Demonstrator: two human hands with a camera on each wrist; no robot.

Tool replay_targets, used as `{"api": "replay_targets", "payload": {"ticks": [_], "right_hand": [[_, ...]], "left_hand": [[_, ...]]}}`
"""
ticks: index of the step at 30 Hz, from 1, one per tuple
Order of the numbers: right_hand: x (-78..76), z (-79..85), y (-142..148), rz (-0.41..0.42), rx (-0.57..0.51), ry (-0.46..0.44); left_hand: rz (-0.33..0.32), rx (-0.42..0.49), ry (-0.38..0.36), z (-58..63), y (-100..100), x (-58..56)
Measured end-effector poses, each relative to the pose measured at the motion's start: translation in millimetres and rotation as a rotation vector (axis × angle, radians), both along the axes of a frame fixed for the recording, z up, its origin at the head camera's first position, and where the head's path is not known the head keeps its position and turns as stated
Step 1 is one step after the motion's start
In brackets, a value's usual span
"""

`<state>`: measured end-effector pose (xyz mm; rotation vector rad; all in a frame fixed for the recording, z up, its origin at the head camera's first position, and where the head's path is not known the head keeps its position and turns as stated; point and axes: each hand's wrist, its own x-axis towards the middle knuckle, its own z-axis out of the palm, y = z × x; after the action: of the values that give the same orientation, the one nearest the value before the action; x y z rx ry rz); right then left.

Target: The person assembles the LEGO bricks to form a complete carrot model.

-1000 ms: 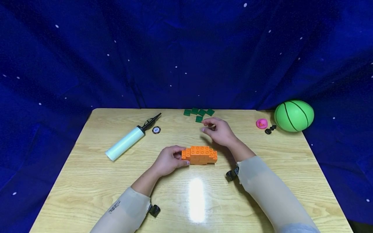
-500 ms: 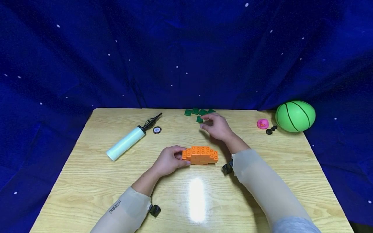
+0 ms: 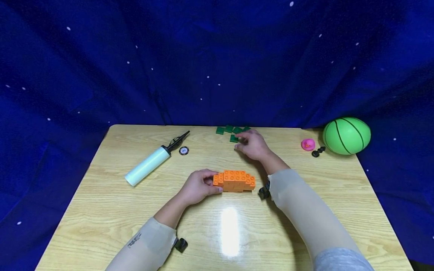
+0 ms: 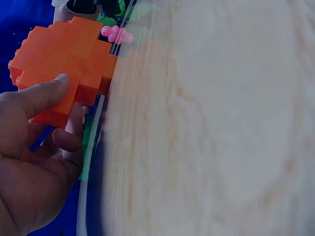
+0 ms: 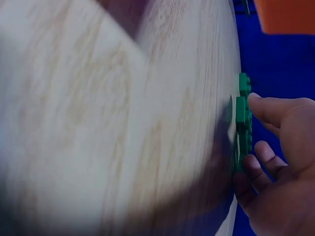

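My left hand (image 3: pixel 200 187) grips the left end of an orange block build (image 3: pixel 235 180), stepped at both ends and made of joined toy bricks. In the left wrist view the thumb (image 4: pixel 49 93) lies across the face of the orange build. Toward the back of the table, my right hand (image 3: pixel 253 145) reaches over a small green toy brick (image 3: pixel 233 139), its thumb and index finger apart. The right wrist view has the thumb close to the green bricks (image 5: pixel 241 113), with the other fingers loosely bent; whether any finger touches them is unclear.
More green bricks (image 3: pixel 220 130) lie along the back edge. On the left are a hand pump (image 3: pixel 148 165) and a round chip (image 3: pixel 184 150). At the right stand a pink rubber duck (image 3: pixel 307 144), a small black object (image 3: pixel 318 152) and a green ball (image 3: pixel 346 136).
My right hand has moved slightly toward the back and over the nearest green brick. The left hand keeps its hold on the orange build. The whole view has shifted slightly.
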<state>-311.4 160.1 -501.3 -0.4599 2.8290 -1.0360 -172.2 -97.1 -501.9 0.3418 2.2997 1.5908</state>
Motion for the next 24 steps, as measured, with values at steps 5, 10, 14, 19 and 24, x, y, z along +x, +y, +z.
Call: {"api": "replay_targets", "payload": {"ticks": [5, 10, 14, 19, 24], "right_hand": [[-2.8, -0.2, 0.1, 0.001, 0.059, -0.028], [-4.8, 1.2, -1.2, 0.003, 0.101, -0.032], [-5.9, -0.1, -2.1, 0.002, 0.106, -0.024], [-7.4, -3.7, -2.3, 0.017, 0.104, 0.009], [-3.6, -4.7, 0.3, 0.045, 0.09, 0.036]], "left_hand": [[-0.004, 0.001, 0.008, 1.0, 0.6, 0.2], [-0.006, 0.008, 0.001, 1.9, 1.5, 0.8], [-0.005, 0.005, -0.008, 1.4, 2.1, 0.8], [0.004, -0.001, -0.012, 1.8, 1.8, 0.9], [0.006, -0.014, 0.006, 2.2, 0.7, 1.2]]}}
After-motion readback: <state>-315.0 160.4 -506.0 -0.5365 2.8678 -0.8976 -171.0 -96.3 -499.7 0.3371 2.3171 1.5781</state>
